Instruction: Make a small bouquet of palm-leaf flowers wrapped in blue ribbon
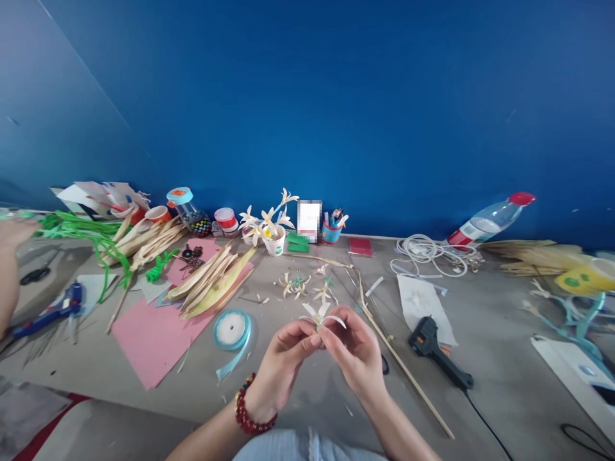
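White flower (317, 312), right of the ribbon spool (225, 330)
Left hand (291, 353) and right hand (356, 352) pinch it; overpressing could crease it.

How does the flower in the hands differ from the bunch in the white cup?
The held flower is a single bloom; the bunch has several. The held flower is pinched by the left hand and right hand; the bunch stands in the white cup. Both look pale and slender-petalled.

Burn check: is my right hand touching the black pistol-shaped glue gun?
Apart: head view shows grey tabletop and a thin pale stick between right hand and glue gun.
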`<state>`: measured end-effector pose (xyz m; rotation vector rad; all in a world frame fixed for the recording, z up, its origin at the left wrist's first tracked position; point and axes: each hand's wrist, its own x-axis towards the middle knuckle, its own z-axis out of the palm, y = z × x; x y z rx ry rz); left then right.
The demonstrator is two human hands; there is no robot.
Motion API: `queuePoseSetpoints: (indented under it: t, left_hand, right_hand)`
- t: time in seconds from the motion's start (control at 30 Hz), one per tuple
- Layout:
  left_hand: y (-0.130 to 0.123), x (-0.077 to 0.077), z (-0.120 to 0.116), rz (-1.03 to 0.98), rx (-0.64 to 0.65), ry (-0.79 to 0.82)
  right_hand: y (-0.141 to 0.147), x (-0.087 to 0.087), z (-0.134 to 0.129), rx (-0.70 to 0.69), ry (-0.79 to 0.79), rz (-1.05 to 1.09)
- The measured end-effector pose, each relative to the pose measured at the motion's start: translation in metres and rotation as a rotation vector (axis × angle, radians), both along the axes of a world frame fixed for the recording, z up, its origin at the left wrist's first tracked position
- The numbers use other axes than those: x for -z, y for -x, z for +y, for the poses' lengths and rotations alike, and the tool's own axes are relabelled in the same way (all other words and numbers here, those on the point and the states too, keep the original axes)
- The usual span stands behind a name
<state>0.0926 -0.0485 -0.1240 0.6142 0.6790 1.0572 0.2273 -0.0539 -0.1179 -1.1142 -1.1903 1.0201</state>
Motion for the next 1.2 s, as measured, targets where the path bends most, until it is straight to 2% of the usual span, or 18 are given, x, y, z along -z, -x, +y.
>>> queuePoseSetpoints:
  t: [0.17,0.4,0.53,0.63,0.93,1.2]
  left_hand:
    - [0.0,0.0,-0.002,0.051,-0.021,-0.041]
    - [0.001,0.002,-0.001,0.071,-0.049,-0.075]
    - [0.001,0.002,-0.001,0.071,-0.067,-0.092]
    - [0.0,0.002,-0.002,0.122,-0.087,-0.135]
    - [0.001,0.001,0.001,0.472,-0.156,-0.507]
    - [0.003,-0.008,0.0,0.726,-0.252,-0.774]
  right_hand:
    - [0.001,-0.006,0.003,0.016,-0.123,-0.073]
    - [0.0,-0.003,-0.003,0.014,-0.148,-0.039]
    - [-0.004,0.002,-0.008,0.17,-0.291,-0.256]
    - [-0.006,0.001,-0.009,0.226,-0.374,-0.429]
    - [-0.005,-0.001,-0.005,0.238,-0.461,-0.543]
    - [-0.005,0.003,-0.007,0.188,-0.388,-0.469]
